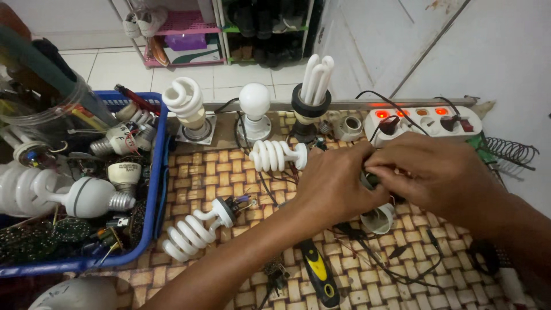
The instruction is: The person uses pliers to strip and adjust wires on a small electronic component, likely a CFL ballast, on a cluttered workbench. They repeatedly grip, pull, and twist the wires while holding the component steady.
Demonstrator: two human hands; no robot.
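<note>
Both hands meet over the woven mat (218, 172) that covers the worktop, just in front of the white power strip (425, 121), taken here as the landmark.

Left hand (336, 183): its grip is wrapped closed around a small lamp part (372, 179), of which only a dark sliver shows between the fingers. Right hand (439, 175): its fingertips are pinched onto the same part from the opposite side, and both hands touch each other there. What kind of part it is cannot be told.

Directly below the hands, further from the power strip, a white lamp base shell (379, 219) lies on the mat with thin black wires (396, 261) trailing from it. A yellow-and-black tool (318, 274) lies near these wires.

To the left of the power strip stand three lamps in holders: a tube lamp (314, 86), a round bulb (254, 103) and a spiral lamp (186, 106). Two loose spiral lamps (278, 155) (195, 229) lie on the mat.

Well apart from the power strip, at the far left, a blue basket (156, 189) holds used bulbs and circuit boards.
</note>
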